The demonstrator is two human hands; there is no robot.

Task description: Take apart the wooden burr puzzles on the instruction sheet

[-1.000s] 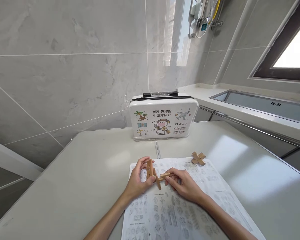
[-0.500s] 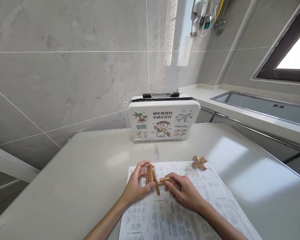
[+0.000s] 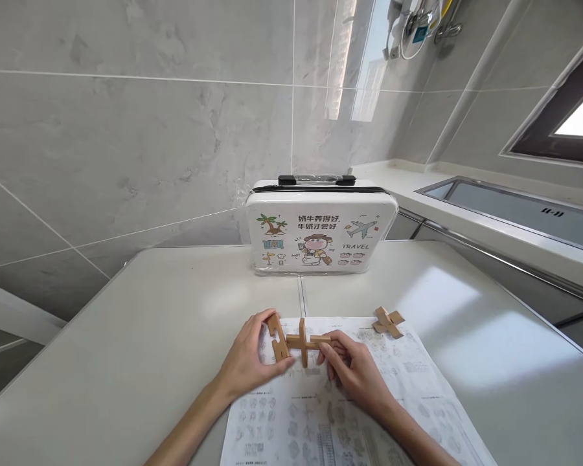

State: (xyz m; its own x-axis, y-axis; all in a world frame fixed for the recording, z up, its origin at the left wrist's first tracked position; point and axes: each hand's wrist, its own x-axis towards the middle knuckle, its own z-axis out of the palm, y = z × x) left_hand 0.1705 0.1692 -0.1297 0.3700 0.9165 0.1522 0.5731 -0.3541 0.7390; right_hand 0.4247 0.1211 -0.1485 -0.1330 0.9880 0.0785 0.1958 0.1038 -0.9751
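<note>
My left hand point(image 3: 245, 359) grips a notched wooden puzzle piece point(image 3: 281, 338) between thumb and fingers, its cut-outs toward the palm. Just right of it, an upright wooden bar crosses a horizontal one, forming a cross-shaped puzzle assembly point(image 3: 303, 344). My right hand point(image 3: 354, 366) pinches the right end of this assembly, where a short split end shows. The assembly's left end comes close to the notched piece; whether they touch I cannot tell. Both hands are over a printed instruction sheet point(image 3: 267, 430). Some right-hand fingers are hidden behind the thumb and palm.
Another cross of interlocked wooden pieces point(image 3: 388, 322) lies at the sheet's upper right corner. A white cartoon-printed case point(image 3: 284, 259) wrapped in plastic stands against the tiled wall at the back of the white table point(image 3: 165, 323). A sink point(image 3: 505, 207) is at the right.
The notched piece has moved left and tilted, with a wider gap between it and the cross-shaped assembly. That assembly has turned so its crossbar stands more upright. The view has shifted slightly.
</note>
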